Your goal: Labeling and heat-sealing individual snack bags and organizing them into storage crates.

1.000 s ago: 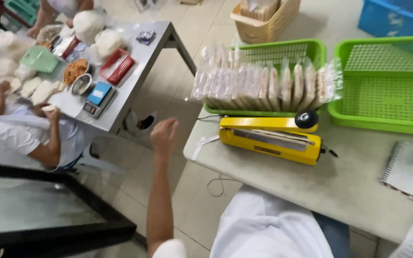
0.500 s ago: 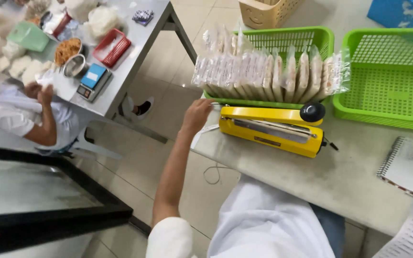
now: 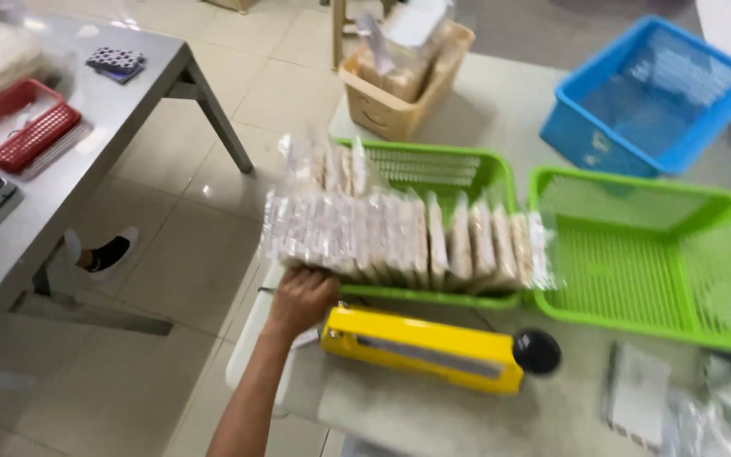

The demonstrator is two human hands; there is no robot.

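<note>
My left hand (image 3: pixel 302 298) reaches across the table edge to the left end of a row of clear packets (image 3: pixel 399 241) filled with pale food. The packets stand upright in a green mesh basket (image 3: pixel 467 165). My fingers press against the bottom of the leftmost packets, and the blur hides whether they grip one. Just right of my hand lies a yellow heat sealer (image 3: pixel 420 349) with a black knob (image 3: pixel 536 351). My right hand is out of view.
Another green basket (image 3: pixel 636 254) sits right of the first, with a blue basket (image 3: pixel 649 93) and a tan basket (image 3: pixel 399 85) behind. A notebook (image 3: pixel 636 393) lies at front right. Across the aisle, a grey table (image 3: pixel 86 161) bears a red basket (image 3: pixel 19 127); a person's foot (image 3: pixel 107 252) shows beneath.
My left hand rose from the aisle to the table edge and now touches the leftmost packets. The view has swung right and closer to the baskets.
</note>
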